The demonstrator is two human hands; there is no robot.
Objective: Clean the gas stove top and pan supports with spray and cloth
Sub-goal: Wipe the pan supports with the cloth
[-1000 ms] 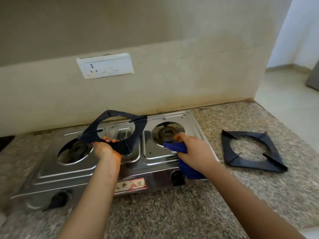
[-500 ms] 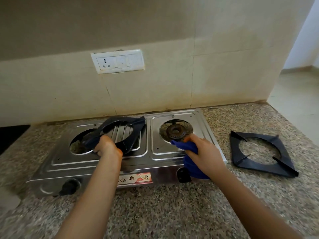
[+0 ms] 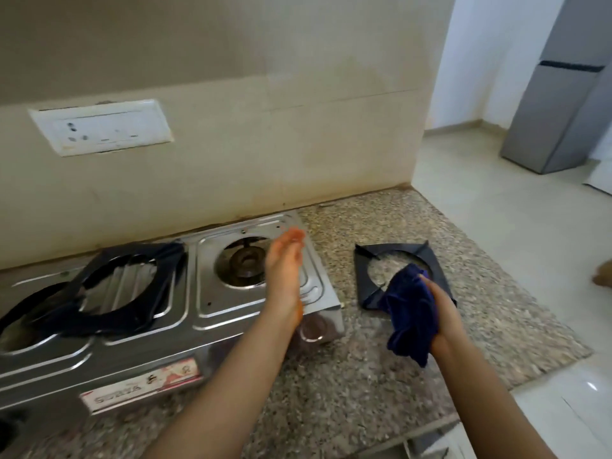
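Observation:
A two-burner steel gas stove (image 3: pixel 159 346) stands on the granite counter against the wall. One black pan support (image 3: pixel 109 293) lies loose on the stove's left half, askew over the left burner. My left hand (image 3: pixel 284 270) is above the stove's right edge, beside the bare right burner (image 3: pixel 243 261), fingers straight and holding nothing. A second black pan support (image 3: pixel 397 256) lies on the counter to the right of the stove. My right hand (image 3: pixel 443 309) grips a bunched dark blue cloth (image 3: pixel 410 313) over that support's near edge.
A white switch plate (image 3: pixel 101 127) is on the beige wall above the stove. The granite counter (image 3: pixel 496 309) ends at the right, where pale floor tiles and a grey fridge (image 3: pixel 563 104) show. A stove knob (image 3: pixel 313 327) sits on the front face.
My left hand has let go of the pan support, which now lies on the stove, and moved right. My right hand carried the cloth from the right burner over to the support on the counter.

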